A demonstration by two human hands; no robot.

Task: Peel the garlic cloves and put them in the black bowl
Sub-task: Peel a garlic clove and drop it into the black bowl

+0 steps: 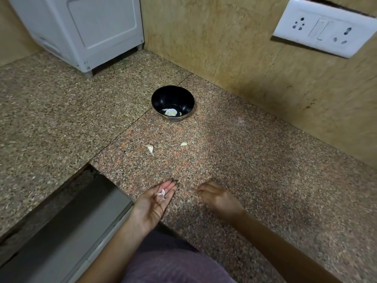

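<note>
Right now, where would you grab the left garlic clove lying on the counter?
Probably pinch the left garlic clove across its plump body, coming from above: it lies flat on the counter, and its thin tail looks too flimsy.

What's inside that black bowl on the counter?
The black bowl holds a few pale garlic pieces at its bottom; its near wall hides part of the floor.

You will find nothing to read here: the white appliance (91,27), the switch plate (326,29) on the wall and the black bowl (161,94) show no legible text, brand or number.
</note>
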